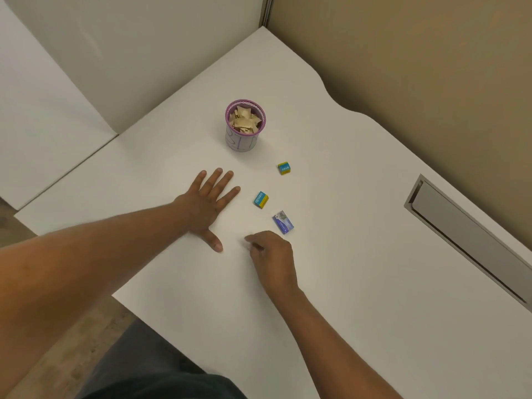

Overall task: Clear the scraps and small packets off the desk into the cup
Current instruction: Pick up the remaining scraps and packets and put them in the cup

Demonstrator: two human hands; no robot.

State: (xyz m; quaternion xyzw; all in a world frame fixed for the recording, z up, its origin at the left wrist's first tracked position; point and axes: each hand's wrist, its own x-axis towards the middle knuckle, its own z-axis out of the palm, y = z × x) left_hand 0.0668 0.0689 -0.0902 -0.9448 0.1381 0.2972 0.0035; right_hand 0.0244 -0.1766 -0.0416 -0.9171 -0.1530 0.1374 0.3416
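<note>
A white tabletop (345, 254) is filling most of the head view, with 2 bare hands reaching over it from the near edge. The left hand (208, 205) is lying flat, palm down, its fingers spread wide and the thumb angling toward the person; it is gripping nothing. The right hand (272, 259) is hovering or resting low just beside the left thumb, its fingers curled and the fingertips drawn together near the tabletop. Whether they are pinching a scrap cannot be told, since nothing is showing between them.

A cup (245, 126) with a purple rim and purple lines on its pale wall is standing upright beyond the left hand, apart from it. Tan paper scraps (245, 120) are filling it up to the rim.

3 small packets are lying on the tabletop to the right of the left hand. A blue and yellow packet (283, 168) is sitting near the cup, to its right and nearer the person. A second blue and yellow packet (261, 199) is lying just off the left fingertips. A purple packet (283, 222) is lying close to the right hand's knuckles, not touching them. The 3 are apart from one another.

A grey recessed slot (466, 240) is running along the tabletop at far right.
</note>
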